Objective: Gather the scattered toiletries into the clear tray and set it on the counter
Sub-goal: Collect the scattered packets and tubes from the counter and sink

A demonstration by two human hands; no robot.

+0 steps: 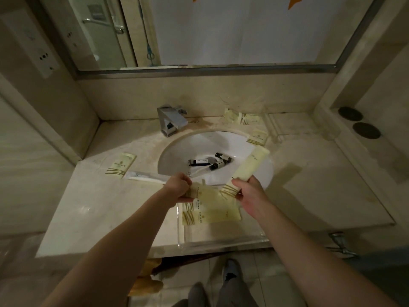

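Marble, pale and veined, is spreading out as the surface [88, 196] in front of me, with the white sink [177, 149] sunk into its middle. At the near edge the clear tray [183, 238] is sitting, and it is already holding a few cream packets [212, 209]. My left hand [178, 188] is closing its fingers [188, 192] around one more small packet just over the tray. My right hand [250, 191] is pinching a long cream sachet [247, 167] between thumb and fingers, its far end reaching out over the basin.

I am judging the job as roughly partway through. Plenty is waiting: a cream packet [120, 166] and a white wrapped toothbrush [146, 176] on the left of the surface, another packet [257, 136] by the basin's right rim, a small cluster of sachets [241, 117] at the back wall, and down in the basin a dark tube [198, 162] and two little dark-capped bottles [222, 160]. The tray is not yet filled.
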